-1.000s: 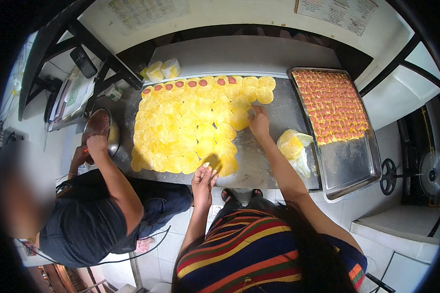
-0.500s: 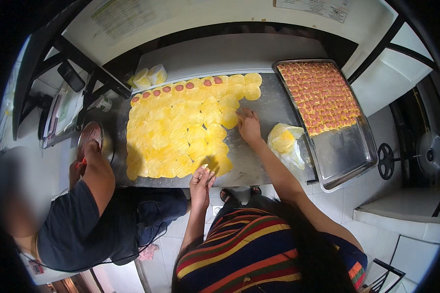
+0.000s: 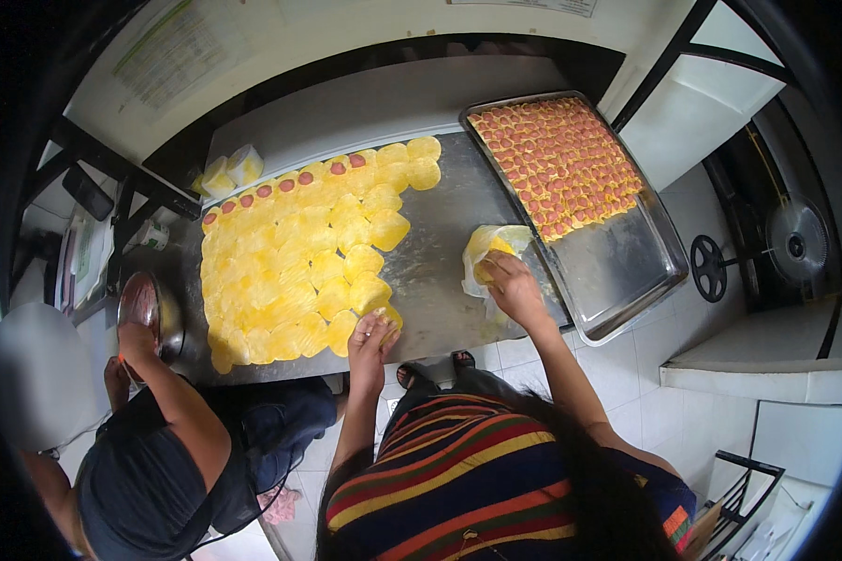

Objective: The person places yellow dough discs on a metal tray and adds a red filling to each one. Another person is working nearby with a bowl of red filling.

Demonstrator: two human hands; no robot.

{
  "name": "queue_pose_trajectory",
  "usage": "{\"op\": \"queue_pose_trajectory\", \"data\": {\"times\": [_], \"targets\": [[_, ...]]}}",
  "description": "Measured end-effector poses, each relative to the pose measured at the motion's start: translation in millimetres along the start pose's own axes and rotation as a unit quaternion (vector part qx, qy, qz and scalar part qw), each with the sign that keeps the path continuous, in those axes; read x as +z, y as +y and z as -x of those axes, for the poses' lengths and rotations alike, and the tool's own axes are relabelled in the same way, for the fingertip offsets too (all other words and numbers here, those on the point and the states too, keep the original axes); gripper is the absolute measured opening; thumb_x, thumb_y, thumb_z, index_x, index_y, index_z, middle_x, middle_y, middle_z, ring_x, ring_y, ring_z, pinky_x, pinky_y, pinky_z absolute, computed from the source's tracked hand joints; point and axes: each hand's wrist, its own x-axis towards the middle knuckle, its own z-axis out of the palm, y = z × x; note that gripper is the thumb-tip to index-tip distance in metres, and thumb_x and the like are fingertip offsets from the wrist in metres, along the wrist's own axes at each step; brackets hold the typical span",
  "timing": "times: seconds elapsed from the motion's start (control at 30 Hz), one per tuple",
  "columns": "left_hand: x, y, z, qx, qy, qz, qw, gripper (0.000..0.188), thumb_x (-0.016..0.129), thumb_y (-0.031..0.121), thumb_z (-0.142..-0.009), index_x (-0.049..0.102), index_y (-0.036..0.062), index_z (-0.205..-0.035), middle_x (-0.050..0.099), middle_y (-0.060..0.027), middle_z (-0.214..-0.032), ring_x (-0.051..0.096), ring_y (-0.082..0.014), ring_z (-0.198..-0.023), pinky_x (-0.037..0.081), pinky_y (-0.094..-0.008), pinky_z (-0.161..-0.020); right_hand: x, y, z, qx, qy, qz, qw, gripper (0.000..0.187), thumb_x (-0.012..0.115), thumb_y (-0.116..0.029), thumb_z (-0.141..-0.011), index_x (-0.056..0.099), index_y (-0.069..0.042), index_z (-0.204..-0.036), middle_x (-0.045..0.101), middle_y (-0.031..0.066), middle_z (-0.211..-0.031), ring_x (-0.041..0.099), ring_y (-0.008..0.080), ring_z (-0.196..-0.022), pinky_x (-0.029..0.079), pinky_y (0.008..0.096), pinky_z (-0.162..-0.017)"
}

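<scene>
Thin round yellow wrappers [image 3: 281,271] lie in overlapping rows over the left of the metal table. Along their far edge sit several small pink lumps of filling [image 3: 263,192]. My left hand [image 3: 370,338] is at the near right corner of the wrappers, its fingers pinched; a pale bit shows at the tips, too small to name. To the right, my right hand [image 3: 516,288] reaches into an open clear plastic bag [image 3: 477,251], its fingers closed on yellow wrappers inside. The fingertips are partly hidden there.
A large metal tray [image 3: 617,290] at the right holds dense rows of filled yellow pieces [image 3: 561,168]. At the left, a co-worker's hand [image 3: 137,344] is in a metal bowl [image 3: 164,318] of pink filling. White rolls or tubs [image 3: 243,166] stand at the back left.
My right hand has moved from the right edge of the wrappers to the plastic bag and into it. My left hand stays near the front corner. The view has shifted to the right.
</scene>
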Motion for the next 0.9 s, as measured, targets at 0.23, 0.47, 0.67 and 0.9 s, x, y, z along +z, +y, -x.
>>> {"op": "queue_pose_trajectory", "data": {"times": [0.23,0.47,0.67,0.9], "targets": [[10,0,2,-0.006,-0.027,-0.012,1.000,0.022,0.052,0.008,-0.085,0.050,0.0032,-0.107,0.054,-0.0038,-0.098,0.056,-0.0165,-0.091,0.048,-0.0307,-0.080,6,22,3,-0.014,0.003,-0.066,0.998,0.025,0.061,-0.005,-0.066,0.061,-0.003,-0.091,0.059,0.0116,-0.098,0.057,0.0281,-0.092,0.046,0.0352,-0.081],[17,-3,3,0.004,-0.057,-0.063,0.996,0.025,0.051,0.007,-0.085,0.049,0.0009,-0.110,0.054,-0.0063,-0.104,0.055,-0.0171,-0.094,0.047,-0.0304,-0.082,0,13,-7,0.070,0.101,-0.077,0.989,0.019,0.057,-0.004,-0.073,0.057,-0.001,-0.092,0.060,0.0140,-0.091,0.059,0.0298,-0.078,0.048,0.0344,-0.067],[58,9,14,0.135,-0.116,-0.127,0.976,0.030,0.054,0.003,-0.083,0.048,-0.0037,-0.112,0.055,-0.0092,-0.108,0.054,-0.0169,-0.097,0.045,-0.0280,-0.084,-19,-46,-40,0.185,0.071,-0.315,0.928,0.013,0.052,-0.003,-0.081,0.055,0.001,-0.092,0.058,0.0094,-0.082,0.056,0.0169,-0.070,0.044,0.0265,-0.061],[40,21,6,0.180,-0.004,-0.121,0.976,0.029,0.059,0.002,-0.080,0.052,-0.0048,-0.108,0.059,-0.0066,-0.098,0.055,-0.0099,-0.087,0.044,-0.0222,-0.076,27,-107,-42,0.137,-0.066,-0.548,0.823,0.016,0.056,0.004,-0.075,0.061,0.003,-0.090,0.058,0.0097,-0.095,0.058,0.0156,-0.085,0.048,0.0256,-0.072]]}}
